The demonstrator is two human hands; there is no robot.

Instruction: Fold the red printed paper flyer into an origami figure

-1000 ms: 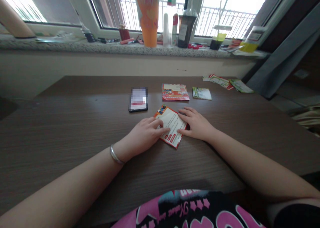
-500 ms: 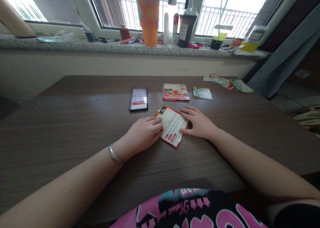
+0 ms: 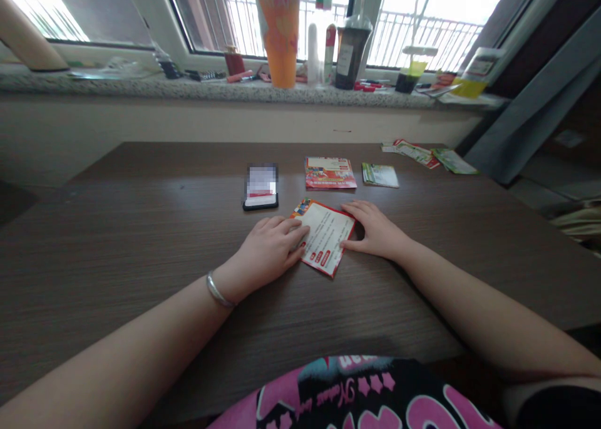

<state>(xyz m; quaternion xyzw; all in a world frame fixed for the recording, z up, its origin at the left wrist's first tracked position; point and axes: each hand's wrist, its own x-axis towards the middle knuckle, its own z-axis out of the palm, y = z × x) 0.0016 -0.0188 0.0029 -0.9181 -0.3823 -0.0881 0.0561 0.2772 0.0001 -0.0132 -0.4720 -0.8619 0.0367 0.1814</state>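
Note:
A white paper card with a red-orange border and printed text [image 3: 323,236] lies tilted on the table between my two hands. Along its left edge rests my left hand [image 3: 275,244], palm down, with thumb and forefinger apart over the card. My right hand [image 3: 373,228] is at the opposite corner. Its fingers reach the upper right edge while the thumb touches lower down, a gap between them. Whether more cards lie under the top one I cannot tell.
Beyond the card lie a phone [image 3: 261,188], a stack of red printed cards [image 3: 330,173] and a smaller green-white card pile [image 3: 380,175]. More cards [image 3: 453,161] lie at the far right. Cups and bottles, including a tall orange drink [image 3: 282,41], line the windowsill [image 3: 225,91].
The fingers of my right hand have slid outward to the card's edge, uncovering more of its right corner. My left forefinger has straightened slightly over the card. The card has barely shifted.

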